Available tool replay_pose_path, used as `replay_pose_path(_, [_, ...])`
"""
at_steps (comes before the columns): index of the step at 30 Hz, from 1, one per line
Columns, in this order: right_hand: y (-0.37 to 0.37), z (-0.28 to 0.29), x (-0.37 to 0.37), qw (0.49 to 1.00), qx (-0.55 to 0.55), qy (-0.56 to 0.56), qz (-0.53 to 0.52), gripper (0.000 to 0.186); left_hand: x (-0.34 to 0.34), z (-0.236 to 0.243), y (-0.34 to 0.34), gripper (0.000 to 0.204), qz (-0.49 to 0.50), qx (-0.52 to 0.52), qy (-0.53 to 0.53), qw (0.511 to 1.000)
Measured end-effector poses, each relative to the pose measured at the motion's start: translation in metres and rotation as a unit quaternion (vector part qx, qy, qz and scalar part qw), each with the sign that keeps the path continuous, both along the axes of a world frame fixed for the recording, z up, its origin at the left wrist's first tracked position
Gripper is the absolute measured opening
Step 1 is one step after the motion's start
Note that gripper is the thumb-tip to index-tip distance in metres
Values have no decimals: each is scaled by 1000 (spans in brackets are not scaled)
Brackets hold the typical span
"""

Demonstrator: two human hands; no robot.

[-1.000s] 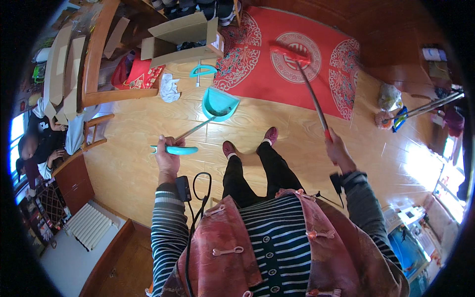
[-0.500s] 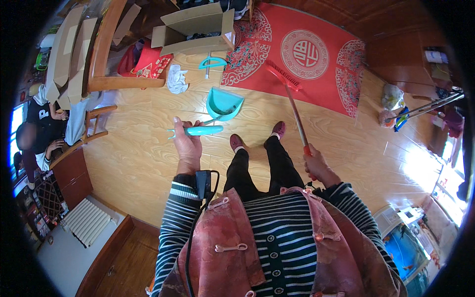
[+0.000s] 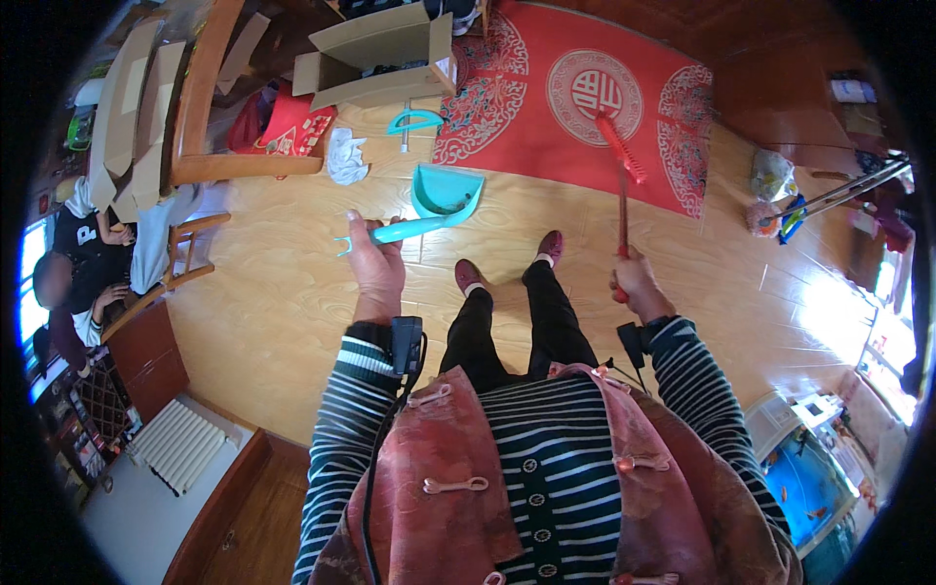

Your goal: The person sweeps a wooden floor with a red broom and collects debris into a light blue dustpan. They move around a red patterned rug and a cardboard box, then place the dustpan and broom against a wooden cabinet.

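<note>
My left hand (image 3: pixel 378 255) grips the teal handle of a dustpan (image 3: pixel 447 187), whose scoop lies on the wooden floor just short of the red mat and has some small dark debris in it. My right hand (image 3: pixel 629 278) is closed round the handle of a red broom (image 3: pixel 620 144); its bristled head is over the red patterned mat (image 3: pixel 517 122), right of the centre emblem. A teal and silver tool (image 3: pixel 409 121) lies beside the mat, near a crumpled white cloth (image 3: pixel 346 156).
An open cardboard box (image 3: pixel 374 88) and red bags (image 3: pixel 286 127) are at the upper left. A person (image 3: pixel 96 234) sits on a wooden chair at left. A mop (image 3: pixel 763 219) and plastic bag (image 3: pixel 772 177) stand right of the mat. A fish tank (image 3: pixel 797 492) is at lower right.
The broom head moved left and down, then right to its present spot; its handle now stands more upright. My left hand and the dustpan handle shifted right and up.
</note>
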State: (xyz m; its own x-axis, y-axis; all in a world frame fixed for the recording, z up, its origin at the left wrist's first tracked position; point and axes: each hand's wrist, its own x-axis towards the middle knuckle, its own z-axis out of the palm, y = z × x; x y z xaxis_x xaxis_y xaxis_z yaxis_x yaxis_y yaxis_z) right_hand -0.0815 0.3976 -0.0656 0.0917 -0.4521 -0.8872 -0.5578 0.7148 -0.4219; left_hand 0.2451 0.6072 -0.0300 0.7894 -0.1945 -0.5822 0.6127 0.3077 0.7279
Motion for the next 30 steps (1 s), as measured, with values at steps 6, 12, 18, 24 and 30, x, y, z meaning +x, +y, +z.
replay_pose_path(6, [74,-6,39,979,8,42,198,26,-5,-5,7,38,-21,-20,19,999])
replay_pose_path(12, [80,44,58,964,85,-56,247,57,-13,-15,-1,33,-38,-34,35,998])
replay_pose_path(18, [48,88,63,922,107,-54,368,57,-22,-13,-30,31,-61,-23,15,998])
replay_pose_path(24, [15,127,41,908,139,-82,386,41,-19,-10,-31,32,-69,-17,15,997])
replay_pose_path(30, [9,126,-9,941,67,-20,331,60,-13,-18,-7,33,-54,-13,48,997])
